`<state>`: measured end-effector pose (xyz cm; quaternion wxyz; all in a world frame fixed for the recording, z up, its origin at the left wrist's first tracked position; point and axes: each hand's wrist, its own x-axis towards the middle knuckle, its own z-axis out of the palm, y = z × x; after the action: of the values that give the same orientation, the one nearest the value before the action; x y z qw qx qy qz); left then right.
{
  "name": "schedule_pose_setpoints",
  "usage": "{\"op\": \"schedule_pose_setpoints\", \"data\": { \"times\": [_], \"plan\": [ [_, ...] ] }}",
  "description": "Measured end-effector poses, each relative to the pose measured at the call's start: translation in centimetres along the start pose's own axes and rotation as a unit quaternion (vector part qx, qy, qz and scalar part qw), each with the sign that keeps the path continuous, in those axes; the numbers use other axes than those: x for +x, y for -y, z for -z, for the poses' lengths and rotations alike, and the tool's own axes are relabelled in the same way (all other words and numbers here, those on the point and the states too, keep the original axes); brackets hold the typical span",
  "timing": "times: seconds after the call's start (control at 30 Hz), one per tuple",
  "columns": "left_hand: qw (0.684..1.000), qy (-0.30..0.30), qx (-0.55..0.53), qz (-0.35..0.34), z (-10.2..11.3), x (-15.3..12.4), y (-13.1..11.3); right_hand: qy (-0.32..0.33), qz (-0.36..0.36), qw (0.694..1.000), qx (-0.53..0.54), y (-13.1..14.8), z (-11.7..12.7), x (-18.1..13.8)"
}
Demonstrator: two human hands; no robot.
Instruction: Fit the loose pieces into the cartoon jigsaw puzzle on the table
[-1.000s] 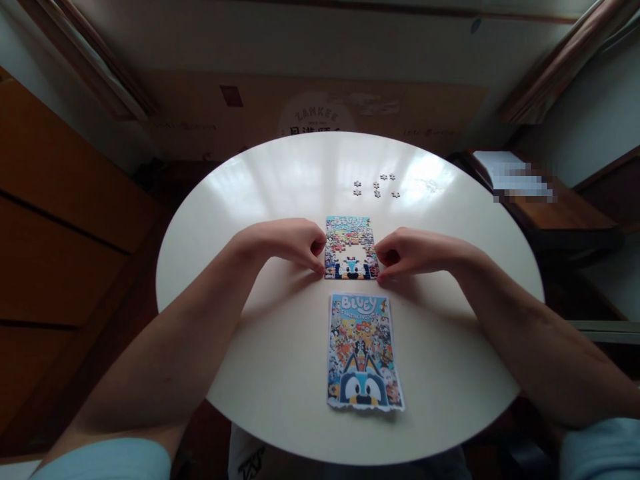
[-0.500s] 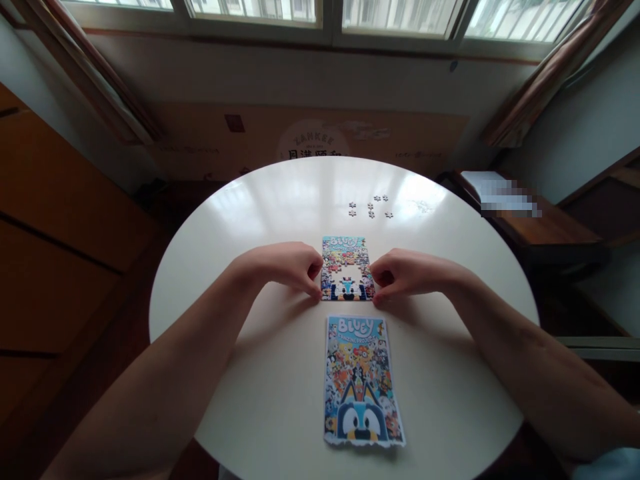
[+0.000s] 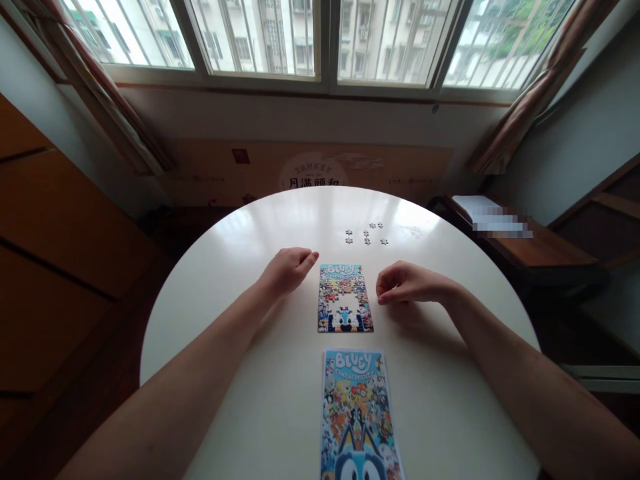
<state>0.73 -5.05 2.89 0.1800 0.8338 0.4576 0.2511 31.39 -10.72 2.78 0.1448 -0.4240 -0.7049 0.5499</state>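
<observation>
A small jigsaw puzzle [image 3: 343, 285] with "Bluey" lettering lies flat on the white table [image 3: 210, 280]. Its middle has an irregular gap where the tabletop shows through, above a blue dog's face. My left hand [image 3: 291, 270] is closed off the puzzle's upper left corner, thumb pointing toward it, not touching. Along the right edge, a little apart from it, my right hand [image 3: 407, 283] rests with its fingers curled in; nothing shows in them. Closer to me is a printed picture sheet [image 3: 355, 400] of the same design, its bottom cut off by the frame.
Several loose puzzle pieces [image 3: 367, 234] lie beyond the puzzle, toward the far right. Past the round table's far edge stands a printed cardboard panel [image 3: 410, 163] under the window. A wooden side table [image 3: 545, 247] with white paper on it is at the right.
Both hands have come away from the puzzle's sides: the left up and leftward, the right slightly rightward. My view has tilted up, so everything on the table sits lower.
</observation>
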Motion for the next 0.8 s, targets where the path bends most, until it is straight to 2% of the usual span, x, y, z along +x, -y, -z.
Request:
{"op": "schedule_pose_setpoints", "data": {
  "times": [0.07, 0.17, 0.23, 0.3, 0.37, 0.43, 0.53, 0.67, 0.8],
  "plan": [
    [1.0, -0.024, -0.016, 0.007, -0.4, 0.0, 0.1, -0.053, -0.005, 0.999, 0.003, -0.4, 0.0, 0.3],
    [0.997, -0.055, -0.04, 0.032, -0.6, 0.0, 0.4, -0.188, 0.021, 0.982, 0.014, -1.3, 0.0, 1.0],
    [0.994, -0.074, -0.058, 0.051, -0.6, 0.0, 0.8, -0.294, 0.042, 0.954, 0.049, -1.9, 0.1, 1.5],
    [0.989, -0.095, -0.084, 0.073, -0.5, 0.1, 1.4, -0.395, 0.045, 0.912, 0.102, -2.5, 0.3, 2.0],
    [0.979, -0.122, -0.124, 0.104, -0.3, 0.3, 2.1, -0.462, 0.028, 0.874, 0.147, -2.8, 0.4, 2.4],
    [0.968, -0.145, -0.16, 0.13, -0.3, 0.5, 2.8, -0.494, 0.009, 0.853, 0.166, -3.0, 0.5, 2.7],
    [0.955, -0.163, -0.198, 0.147, -0.3, 0.7, 3.4, -0.509, -0.019, 0.844, 0.169, -2.9, 0.7, 3.3],
    [0.937, -0.174, -0.25, 0.172, -0.4, 0.6, 3.5, -0.494, -0.076, 0.852, 0.155, -2.6, 2.2, 4.1],
    [0.933, -0.177, -0.256, 0.181, -0.4, 0.6, 3.6, -0.483, -0.127, 0.861, 0.097, -2.4, 5.4, 5.1]
  ]
}}
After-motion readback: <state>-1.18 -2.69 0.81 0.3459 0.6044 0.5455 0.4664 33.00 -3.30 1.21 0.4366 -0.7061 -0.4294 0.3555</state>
